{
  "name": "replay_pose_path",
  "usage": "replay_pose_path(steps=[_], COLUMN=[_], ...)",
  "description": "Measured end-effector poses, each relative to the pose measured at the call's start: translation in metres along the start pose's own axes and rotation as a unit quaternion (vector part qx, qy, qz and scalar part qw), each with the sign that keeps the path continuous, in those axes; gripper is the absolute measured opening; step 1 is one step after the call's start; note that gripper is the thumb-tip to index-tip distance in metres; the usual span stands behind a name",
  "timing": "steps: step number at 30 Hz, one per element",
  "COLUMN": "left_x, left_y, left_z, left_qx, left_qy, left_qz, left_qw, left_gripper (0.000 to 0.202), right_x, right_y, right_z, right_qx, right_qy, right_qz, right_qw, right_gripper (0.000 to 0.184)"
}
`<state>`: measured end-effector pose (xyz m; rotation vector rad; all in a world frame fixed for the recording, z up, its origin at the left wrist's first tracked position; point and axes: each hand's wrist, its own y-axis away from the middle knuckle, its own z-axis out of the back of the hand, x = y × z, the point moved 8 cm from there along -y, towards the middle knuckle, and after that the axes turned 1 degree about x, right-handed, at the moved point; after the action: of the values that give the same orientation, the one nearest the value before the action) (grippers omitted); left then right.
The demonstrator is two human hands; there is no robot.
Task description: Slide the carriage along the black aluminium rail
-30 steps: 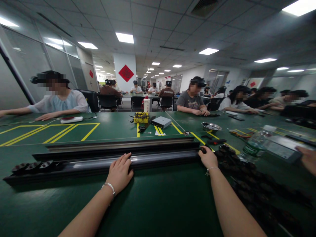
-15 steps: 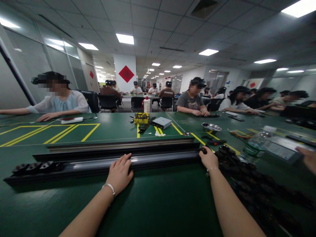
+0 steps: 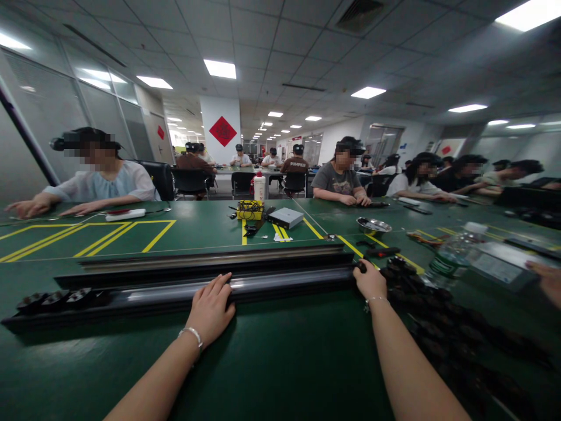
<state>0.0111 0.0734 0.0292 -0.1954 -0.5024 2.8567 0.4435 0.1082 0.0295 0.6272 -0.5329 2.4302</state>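
Observation:
A long black rail [image 3: 284, 282] with a shiny middle groove lies across the green table [image 3: 272, 362] in front of me. My left hand [image 3: 212, 309] rests on its near edge, fingers stretched flat over the groove. At the rail's right end my right hand [image 3: 370, 281] is closed, pinching a small black part [image 3: 360, 266] against the rail's end. Three small black parts [image 3: 55, 299] sit in the rail near its left end. A second rail [image 3: 210, 258] lies just behind.
A heap of small black parts [image 3: 442, 327] spreads along the right. A plastic bottle [image 3: 451, 254], a metal bowl [image 3: 374, 225], a grey box [image 3: 286, 217] and a yellow box [image 3: 250, 209] stand farther back. Other people sit around the tables; another person's hand [image 3: 546, 280] shows at the right edge.
Almost nothing has moved; my hands stay on the rail. The person at the far left has drawn a hand in onto the table.

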Motion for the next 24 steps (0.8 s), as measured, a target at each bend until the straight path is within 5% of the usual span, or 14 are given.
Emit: replay_pose_path(steps=[24], left_x=[0.0], left_y=[0.001], left_z=[0.001], left_qx=[-0.003], left_qy=[-0.009], left_qz=[-0.005], left_qw=[1.0], left_gripper=[0.023], right_x=[-0.01], right_y=[-0.002], right_z=[0.004], right_qx=[-0.025], right_qy=[-0.013], right_qz=[-0.022], right_qw=[0.999], right_gripper=[0.044])
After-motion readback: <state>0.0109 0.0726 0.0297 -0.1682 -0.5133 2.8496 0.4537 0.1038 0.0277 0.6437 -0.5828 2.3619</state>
